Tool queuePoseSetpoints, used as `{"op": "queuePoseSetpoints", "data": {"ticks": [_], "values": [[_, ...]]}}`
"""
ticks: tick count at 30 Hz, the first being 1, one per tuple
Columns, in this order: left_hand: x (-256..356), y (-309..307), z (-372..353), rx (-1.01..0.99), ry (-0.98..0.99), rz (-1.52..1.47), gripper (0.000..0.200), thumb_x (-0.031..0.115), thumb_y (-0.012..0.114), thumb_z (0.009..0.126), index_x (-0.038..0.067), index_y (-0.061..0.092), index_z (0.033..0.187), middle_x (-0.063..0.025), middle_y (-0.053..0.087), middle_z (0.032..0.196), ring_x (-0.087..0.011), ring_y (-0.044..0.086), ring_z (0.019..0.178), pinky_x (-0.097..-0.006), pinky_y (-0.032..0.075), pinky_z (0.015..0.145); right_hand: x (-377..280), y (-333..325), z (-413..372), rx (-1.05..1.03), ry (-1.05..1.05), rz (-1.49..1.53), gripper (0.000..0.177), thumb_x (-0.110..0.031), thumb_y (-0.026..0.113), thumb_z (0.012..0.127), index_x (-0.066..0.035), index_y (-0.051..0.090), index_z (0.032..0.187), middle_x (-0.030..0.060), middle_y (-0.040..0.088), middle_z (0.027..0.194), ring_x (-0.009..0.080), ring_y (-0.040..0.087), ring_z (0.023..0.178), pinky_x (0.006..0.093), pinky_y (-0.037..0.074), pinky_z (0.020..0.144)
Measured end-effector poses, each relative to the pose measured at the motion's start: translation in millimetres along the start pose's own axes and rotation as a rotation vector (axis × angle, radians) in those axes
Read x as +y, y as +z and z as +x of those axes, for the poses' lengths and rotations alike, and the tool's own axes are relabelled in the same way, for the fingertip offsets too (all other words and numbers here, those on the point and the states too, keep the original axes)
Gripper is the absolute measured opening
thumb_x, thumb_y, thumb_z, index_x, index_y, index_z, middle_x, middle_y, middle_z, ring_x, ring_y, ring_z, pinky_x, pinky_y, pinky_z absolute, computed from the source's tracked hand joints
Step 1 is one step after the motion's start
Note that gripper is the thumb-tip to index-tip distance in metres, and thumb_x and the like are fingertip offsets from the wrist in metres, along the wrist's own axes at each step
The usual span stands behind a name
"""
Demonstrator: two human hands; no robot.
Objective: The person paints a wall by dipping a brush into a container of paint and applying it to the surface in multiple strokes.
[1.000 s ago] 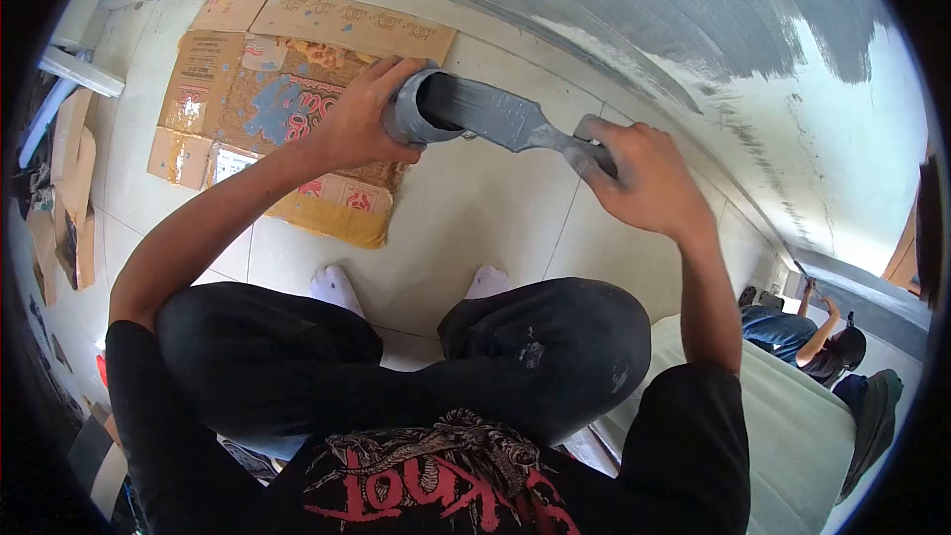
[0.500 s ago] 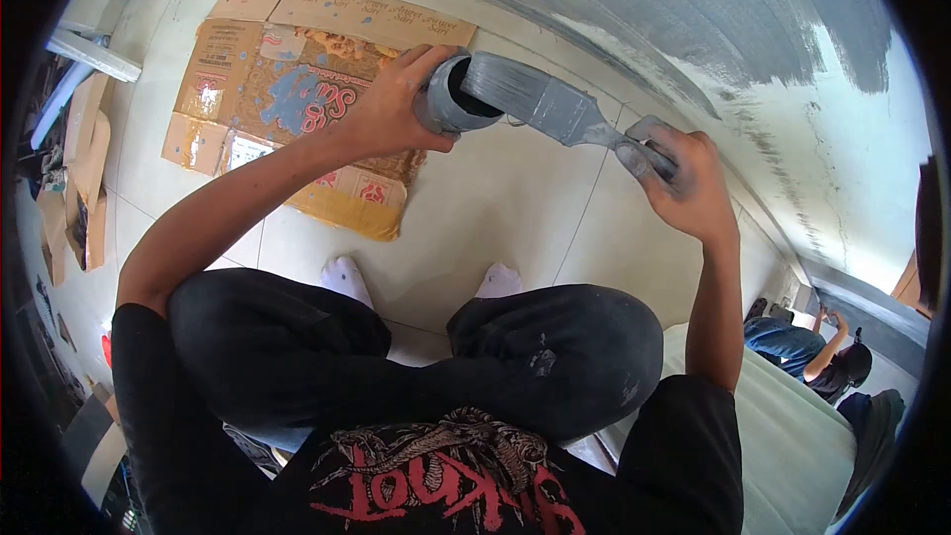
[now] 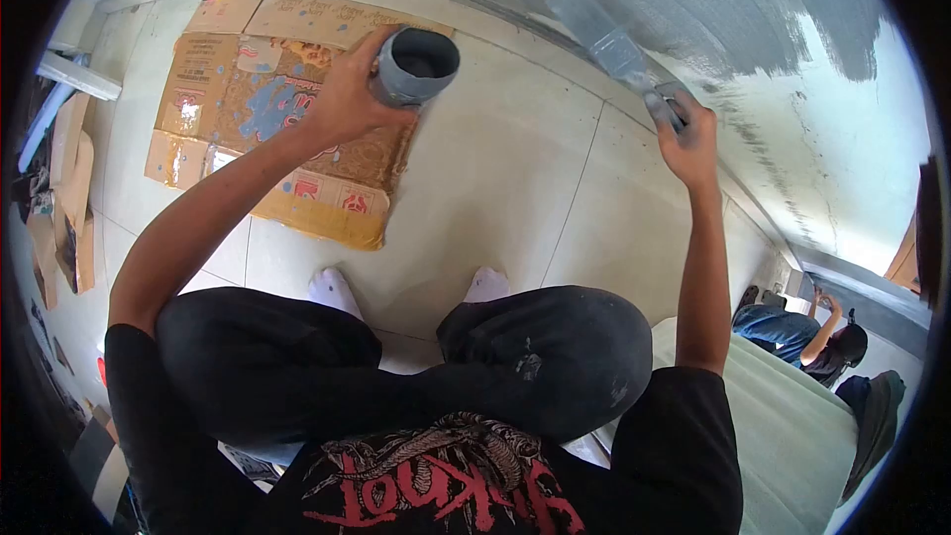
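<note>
My left hand (image 3: 355, 89) is wrapped round a grey, paint-smeared cup (image 3: 404, 87), its dark opening facing up and to the right. In my right hand (image 3: 686, 134) is the handle of a wide paintbrush (image 3: 621, 52), with grey paint on my fingers. The brush's bristles overlap the lower part of the wall (image 3: 684, 10), which is coated in streaky grey above and still whitish at the right. Motion blurs the brush head.
A flattened cardboard sheet (image 3: 223, 89) spotted with grey paint lies on the tiled floor (image 3: 495, 168). Cardboard pieces (image 3: 71, 159) stand at the left. At the right, another person (image 3: 807, 337) sits near the wall, beyond a pale green sheet-like surface (image 3: 763, 426).
The paintbrush has left the cup's rim and moved up and right to the wall. My left hand has shifted a little up and left with the cup.
</note>
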State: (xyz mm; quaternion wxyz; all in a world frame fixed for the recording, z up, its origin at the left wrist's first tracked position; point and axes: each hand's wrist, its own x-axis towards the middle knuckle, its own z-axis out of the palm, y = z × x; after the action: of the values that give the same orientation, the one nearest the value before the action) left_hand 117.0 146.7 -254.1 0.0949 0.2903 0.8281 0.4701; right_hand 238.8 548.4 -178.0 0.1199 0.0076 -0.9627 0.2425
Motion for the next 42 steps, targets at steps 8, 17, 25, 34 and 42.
{"op": "queuePoseSetpoints", "data": {"ticks": [8,17,25,34,42], "values": [[-20.2,-7.1,-20.1,-0.003,-0.081,-0.008,0.093,0.010,0.087,0.061,0.004,0.042,0.142,-0.0162,0.060,0.128,-0.0281,0.061,0.117,-0.0377,0.052,0.097,57.0,26.3,-10.7,0.288,-0.039,-0.386,0.018,-0.025,0.072,0.081,-0.013,0.070,0.094,0.0104,0.063,0.062,0.0336,0.064,0.058,0.0407,0.050,0.055],[-47.9,-18.8,-41.5,-0.019,-0.101,0.063,0.094,0.014,0.087,0.060,0.003,0.042,0.142,-0.0176,0.061,0.125,-0.0306,0.061,0.116,-0.0402,0.050,0.096,142.6,-23.4,-90.5,0.351,0.136,-0.744,0.017,-0.030,0.071,0.085,-0.017,0.070,0.095,0.0076,0.066,0.060,0.0308,0.065,0.053,0.0415,0.051,0.051],[-64.8,-20.2,-44.9,0.002,-0.072,0.090,0.093,0.017,0.088,0.058,0.003,0.044,0.140,-0.0185,0.063,0.120,-0.0342,0.063,0.112,-0.0421,0.048,0.097,171.3,-50.8,-156.6,0.381,0.435,-0.965,0.017,-0.033,0.070,0.087,-0.017,0.069,0.090,0.0070,0.065,0.058,0.0306,0.065,0.053,0.0409,0.050,0.050],[-50.4,-23.2,-49.5,-0.033,-0.081,0.145,0.090,0.014,0.087,0.059,0.002,0.045,0.137,-0.0184,0.063,0.119,-0.0331,0.063,0.112,-0.0414,0.049,0.096,104.1,76.9,-98.1,0.350,-0.006,-0.357,0.027,-0.017,0.075,0.072,-0.013,0.071,0.099,0.0068,0.064,0.064,0.0249,0.063,0.055,0.0360,0.048,0.052],[-40.5,-28.5,-63.7,-0.044,-0.075,0.188,0.086,0.013,0.086,0.059,0.002,0.046,0.134,-0.0187,0.062,0.120,-0.0342,0.060,0.114,-0.0411,0.048,0.098,6.5,178.4,49.3,0.347,-0.250,-0.350,0.020,-0.031,0.074,0.074,-0.014,0.070,0.085,0.0088,0.066,0.064,0.0315,0.065,0.057,0.0426,0.051,0.053]]}}
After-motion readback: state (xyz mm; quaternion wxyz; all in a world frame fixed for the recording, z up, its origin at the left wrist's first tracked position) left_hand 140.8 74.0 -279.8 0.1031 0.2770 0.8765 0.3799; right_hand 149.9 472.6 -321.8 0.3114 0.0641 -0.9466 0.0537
